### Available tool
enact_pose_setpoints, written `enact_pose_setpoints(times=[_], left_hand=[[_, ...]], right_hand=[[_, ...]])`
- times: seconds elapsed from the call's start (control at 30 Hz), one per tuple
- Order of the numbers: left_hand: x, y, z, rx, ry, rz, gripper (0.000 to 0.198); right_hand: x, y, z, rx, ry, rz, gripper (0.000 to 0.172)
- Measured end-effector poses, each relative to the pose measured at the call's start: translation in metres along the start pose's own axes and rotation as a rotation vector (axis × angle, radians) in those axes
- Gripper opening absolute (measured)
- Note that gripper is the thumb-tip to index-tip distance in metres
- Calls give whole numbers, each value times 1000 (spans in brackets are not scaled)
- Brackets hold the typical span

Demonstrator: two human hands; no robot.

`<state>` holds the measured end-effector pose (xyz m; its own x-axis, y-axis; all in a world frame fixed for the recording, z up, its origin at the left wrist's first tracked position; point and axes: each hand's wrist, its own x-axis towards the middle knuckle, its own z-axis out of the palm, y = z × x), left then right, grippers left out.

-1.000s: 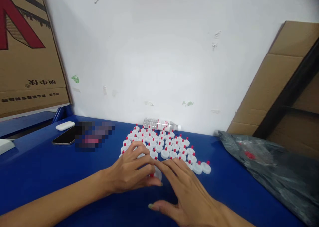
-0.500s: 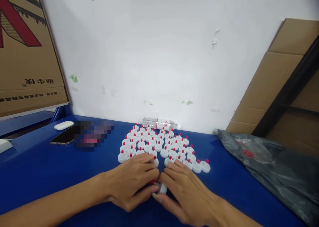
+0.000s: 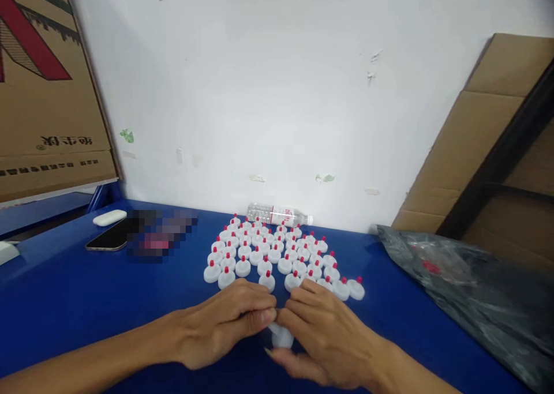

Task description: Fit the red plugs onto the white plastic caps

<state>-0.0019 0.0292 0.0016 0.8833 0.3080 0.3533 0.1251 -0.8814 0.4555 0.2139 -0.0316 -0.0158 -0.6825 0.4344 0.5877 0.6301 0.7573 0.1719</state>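
Several white caps with red tips [image 3: 277, 252] stand in rows on the blue table [image 3: 69, 301]. My left hand [image 3: 220, 327] and my right hand [image 3: 322, 339] meet just in front of the rows. Both are closed around one white cap [image 3: 282, 337], which they pinch between thumbs and fingertips. The cap's red tip is hidden by my fingers.
A clear water bottle [image 3: 279, 214] lies against the white wall behind the caps. A phone [image 3: 108, 241] and a white case [image 3: 109, 217] lie at the left. A dark plastic bag [image 3: 467, 284] covers the table's right side. Cardboard boxes [image 3: 47, 94] stand left and right.
Both hands have drawn back from the rows toward me. They have closed together on one white cap, which now sits between the fingertips.
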Motion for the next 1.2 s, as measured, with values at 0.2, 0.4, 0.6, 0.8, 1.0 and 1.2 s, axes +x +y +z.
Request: enact_pose_setpoints(times=[0.2, 0.4, 0.6, 0.8, 1.0, 1.2], left_hand=[[4, -12, -10, -106, 12, -91, 39], [1, -15, -9, 359, -189, -9, 10], [4, -14, -4, 460, -278, -52, 7], [2, -16, -5, 502, -273, -76, 13], [4, -19, -6, 472, -86, -145, 14], [2, -33, 2, 585, -34, -254, 41]], right_hand=[[0, 5, -5, -8, -17, -1, 19], [3, 6, -9, 25, -24, -1, 15], [-3, 9, -2, 70, -94, 16, 11], [-4, 7, 1, 116, -181, 87, 11], [-3, 8, -3, 124, -113, 124, 10], [-1, 7, -6, 119, -37, 142, 14]])
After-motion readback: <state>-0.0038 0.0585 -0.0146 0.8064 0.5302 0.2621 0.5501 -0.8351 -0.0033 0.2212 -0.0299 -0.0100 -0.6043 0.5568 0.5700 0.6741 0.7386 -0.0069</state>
